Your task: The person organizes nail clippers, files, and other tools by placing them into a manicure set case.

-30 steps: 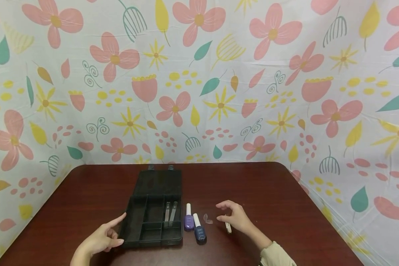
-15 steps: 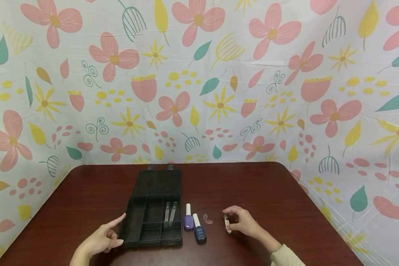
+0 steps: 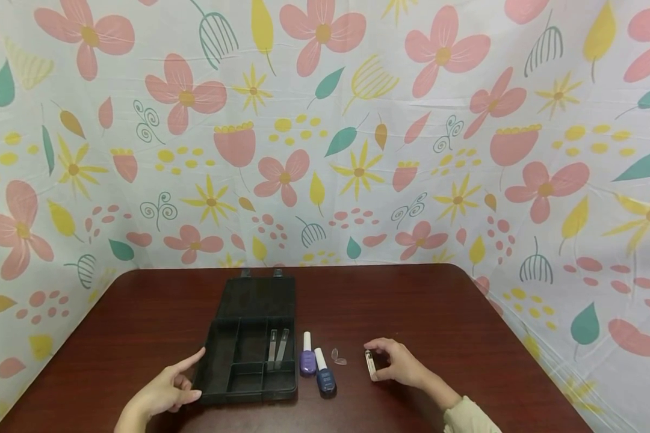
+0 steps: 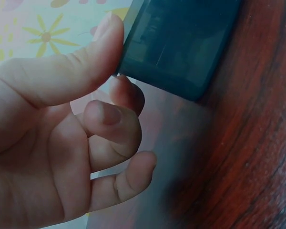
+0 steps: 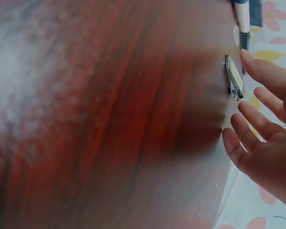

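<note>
A black compartment box stands with its lid laid back and two tweezers in a right compartment. At its left wall, my left hand rests a straight index finger, with the thumb near the front corner and the other fingers curled. In the left wrist view, the thumb lies right at the box's corner. My right hand pinches a small nail clipper between thumb and index fingertips at its two ends. The right wrist view shows the nail clipper close by the thumb.
A purple nail polish bottle and a dark blue one, both with white caps, lie right of the box. Two clear, thin pieces lie between them and my right hand. A flowered cloth hangs behind the brown table.
My right hand moves slightly right and down, and its fingers come round the nail clipper. The clipper turns a little and shows its pale face. My left hand and the box stay put.
</note>
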`<state>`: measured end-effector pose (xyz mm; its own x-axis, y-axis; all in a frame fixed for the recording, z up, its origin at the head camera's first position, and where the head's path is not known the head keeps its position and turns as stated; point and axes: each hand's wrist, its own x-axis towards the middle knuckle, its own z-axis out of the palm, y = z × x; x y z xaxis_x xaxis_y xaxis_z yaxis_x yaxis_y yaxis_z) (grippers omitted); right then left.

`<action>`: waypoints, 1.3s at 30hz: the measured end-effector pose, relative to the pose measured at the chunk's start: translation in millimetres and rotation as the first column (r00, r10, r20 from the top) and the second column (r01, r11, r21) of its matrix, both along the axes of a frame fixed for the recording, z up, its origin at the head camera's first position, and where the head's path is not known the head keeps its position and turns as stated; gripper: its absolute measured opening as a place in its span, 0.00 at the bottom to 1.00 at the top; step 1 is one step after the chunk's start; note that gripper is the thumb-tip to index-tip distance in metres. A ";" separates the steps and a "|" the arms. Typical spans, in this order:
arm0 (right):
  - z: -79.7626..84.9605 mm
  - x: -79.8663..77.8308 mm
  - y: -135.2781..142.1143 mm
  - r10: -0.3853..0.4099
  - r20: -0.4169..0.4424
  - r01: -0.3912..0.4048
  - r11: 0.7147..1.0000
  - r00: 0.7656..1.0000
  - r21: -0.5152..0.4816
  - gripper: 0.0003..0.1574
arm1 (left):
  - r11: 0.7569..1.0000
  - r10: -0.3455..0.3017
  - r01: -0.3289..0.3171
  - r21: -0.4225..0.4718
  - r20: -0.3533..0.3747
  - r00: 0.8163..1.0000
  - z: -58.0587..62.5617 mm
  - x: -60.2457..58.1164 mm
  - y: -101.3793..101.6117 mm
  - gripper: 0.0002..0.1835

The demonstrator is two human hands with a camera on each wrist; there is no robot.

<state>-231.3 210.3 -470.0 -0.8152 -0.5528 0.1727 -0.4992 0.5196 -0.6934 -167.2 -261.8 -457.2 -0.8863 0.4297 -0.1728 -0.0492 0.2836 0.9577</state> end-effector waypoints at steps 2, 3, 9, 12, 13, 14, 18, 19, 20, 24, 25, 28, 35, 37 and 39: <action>-0.8 -0.7 0.3 0.003 0.002 -0.003 1.000 1.000 0.020 0.34 | 1.000 0.001 -0.001 -0.002 -0.001 1.000 -0.8 0.3 0.0 0.45; -1.4 -1.1 0.4 0.004 0.000 -0.004 1.000 1.000 0.028 0.34 | 1.000 0.002 -0.002 -0.003 -0.002 1.000 -1.1 0.3 0.1 0.45; -4.2 -0.8 0.0 0.005 -0.030 -0.003 0.997 1.000 0.075 0.36 | 1.000 0.002 -0.002 -0.002 0.001 1.000 -2.9 0.1 -0.2 0.44; -4.0 -0.8 -0.6 -0.002 -0.017 0.003 0.996 1.000 0.090 0.36 | 1.000 0.003 -0.003 -0.001 0.002 1.000 -3.0 0.2 -0.2 0.44; -3.9 -1.1 -0.6 0.000 -0.015 0.001 0.996 1.000 0.093 0.36 | 1.000 0.004 -0.004 -0.003 0.002 1.000 -2.9 0.4 0.0 0.44; -3.8 -1.3 -0.7 0.002 -0.010 -0.001 0.996 1.000 0.095 0.37 | 1.000 0.005 -0.005 -0.005 0.002 1.000 -2.7 0.4 0.1 0.44; -4.3 -2.0 -1.3 0.006 -0.001 -0.006 0.994 1.000 0.107 0.37 | 1.000 0.011 -0.011 -0.009 0.004 1.000 -1.8 0.9 0.7 0.44; -4.1 -1.9 -1.5 0.007 -0.002 -0.006 0.994 1.000 0.111 0.38 | 1.000 0.012 -0.012 -0.009 0.004 1.000 -1.6 1.0 0.7 0.44; -3.7 -1.7 -1.8 0.006 0.000 -0.006 0.993 1.000 0.115 0.37 | 1.000 0.013 -0.013 -0.009 0.005 1.000 -1.5 1.0 0.8 0.44; -2.4 -1.1 -2.8 0.002 0.003 -0.003 0.992 1.000 0.124 0.36 | 1.000 0.015 -0.015 -0.007 0.003 1.000 -0.8 1.2 1.2 0.44; -2.3 -0.9 -2.9 0.003 0.006 -0.004 0.993 1.000 0.122 0.36 | 1.000 0.014 -0.014 -0.009 0.003 1.000 -0.8 1.3 1.3 0.44; -3.3 -1.3 -3.1 0.011 0.001 -0.011 0.994 1.000 0.113 0.35 | 1.000 0.011 -0.011 -0.012 0.004 1.000 -1.3 1.9 1.2 0.44; -6.3 -2.9 -4.0 0.043 0.015 -0.043 0.999 0.999 0.022 0.37 | 1.000 0.014 -0.014 -0.006 0.011 1.000 -2.0 0.9 0.4 0.44; -6.4 -3.0 -4.8 0.036 0.040 -0.035 0.999 0.999 -0.022 0.37 | 1.000 0.009 -0.009 -0.001 0.010 1.000 -2.3 0.7 0.0 0.44; -6.7 -3.0 -5.7 0.024 0.080 -0.018 0.997 0.997 -0.072 0.37 | 1.000 0.002 -0.002 0.007 0.008 1.000 -2.7 0.7 -0.4 0.44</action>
